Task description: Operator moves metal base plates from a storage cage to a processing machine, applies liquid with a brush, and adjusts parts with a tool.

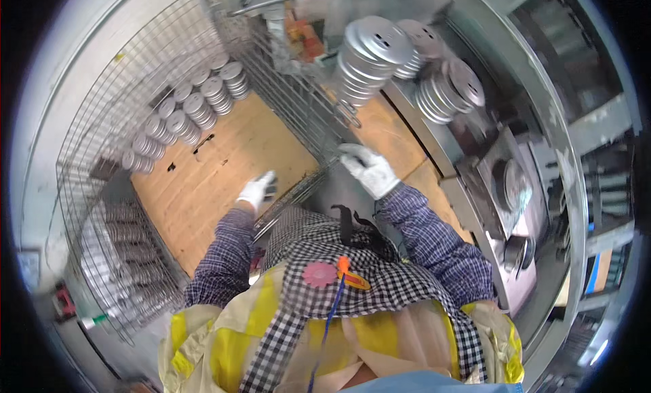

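Note:
My left hand, in a white glove, hangs over the near edge of a wooden board inside a wire cage. Its fingers are spread and hold nothing. At the cage's right front corner is my right hand, also gloved in white. Its fingers are stretched apart toward the wire; whether they touch it I cannot tell. Round silver metal discs in several stacks line the back of the board. More of them, in a tall stack and a tilted stack, stand on the bench at the right.
A wooden bench top runs along my right side, beside a machine with a round fixture. Many rows of stacked discs fill the cage's left side. A small dark strip lies on the board. An orange object is at the back.

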Tool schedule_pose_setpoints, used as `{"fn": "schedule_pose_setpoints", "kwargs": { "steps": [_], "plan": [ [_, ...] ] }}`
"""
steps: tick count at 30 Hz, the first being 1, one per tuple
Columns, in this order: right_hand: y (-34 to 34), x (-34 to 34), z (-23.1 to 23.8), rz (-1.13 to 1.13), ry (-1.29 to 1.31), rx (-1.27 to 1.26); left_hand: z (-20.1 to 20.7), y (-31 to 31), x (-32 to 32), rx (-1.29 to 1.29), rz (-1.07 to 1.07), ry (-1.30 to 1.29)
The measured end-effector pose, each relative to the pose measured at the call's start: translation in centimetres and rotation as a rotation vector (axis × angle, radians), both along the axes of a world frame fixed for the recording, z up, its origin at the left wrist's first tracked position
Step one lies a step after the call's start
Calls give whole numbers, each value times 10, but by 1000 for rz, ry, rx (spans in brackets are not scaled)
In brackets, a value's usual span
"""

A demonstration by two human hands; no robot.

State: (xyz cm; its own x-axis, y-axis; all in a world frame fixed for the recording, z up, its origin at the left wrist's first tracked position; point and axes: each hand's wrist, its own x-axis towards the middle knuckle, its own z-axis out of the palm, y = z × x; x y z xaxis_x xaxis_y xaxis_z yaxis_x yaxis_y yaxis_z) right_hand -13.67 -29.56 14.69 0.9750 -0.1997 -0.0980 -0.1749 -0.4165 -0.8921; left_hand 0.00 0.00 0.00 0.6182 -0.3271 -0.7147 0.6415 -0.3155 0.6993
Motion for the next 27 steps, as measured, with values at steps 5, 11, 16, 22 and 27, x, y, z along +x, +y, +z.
{"fn": "schedule_pose_setpoints", "kwargs": {
  "steps": [5,11,16,22,27],
  "plan": [
    [-7,-36,-21,71,69,-158,-57,53,-7,148,213,-16],
    [-47,-54,-26,41,121,-289,-115,146,-152,247,470,197],
    [-75,23,-50,-262,136,-487,-140,175,-326,432,448,355],
    [-91,93,-101,-71,53,-354,-94,197,-427,571,195,93],
    [-121,104,-136,1,-144,-495,-43,192,-448,433,777,390]
  ]
}}
